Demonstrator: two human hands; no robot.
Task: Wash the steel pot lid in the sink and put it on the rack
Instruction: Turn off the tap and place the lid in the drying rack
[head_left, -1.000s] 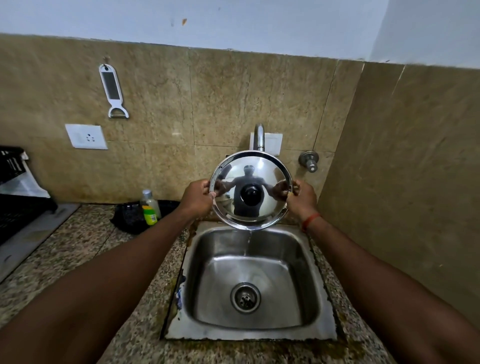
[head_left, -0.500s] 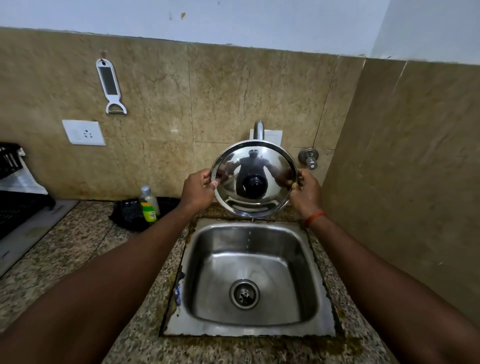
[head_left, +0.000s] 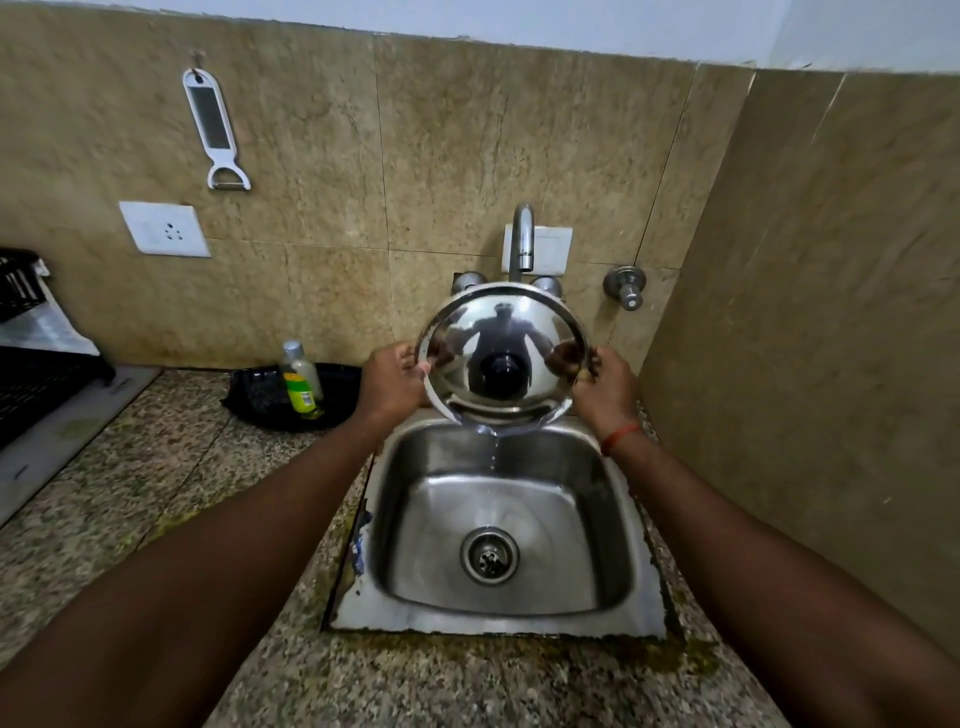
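A round steel pot lid (head_left: 501, 332) with a dark knob at its middle is held almost upright over the back edge of the steel sink (head_left: 610, 525), below the tap (head_left: 522, 236). My left hand (head_left: 392, 382) grips its left rim and my right hand (head_left: 605, 382) grips its right rim. Water runs off the lid's lowest point and falls into the basin. A black rack (head_left: 31, 379) sits at the far left edge, partly out of frame.
A small bottle with a green label (head_left: 301, 382) stands in a black tray (head_left: 332, 402) left of the sink. A peeler (head_left: 215, 130) and a socket (head_left: 165, 228) are on the tiled wall. A tiled side wall (head_left: 810, 338) rises close on the right.
The lid has come down a little from under the tap's spout and tipped, and water now pours off its lower edge. Both hands keep their grip on the rim.
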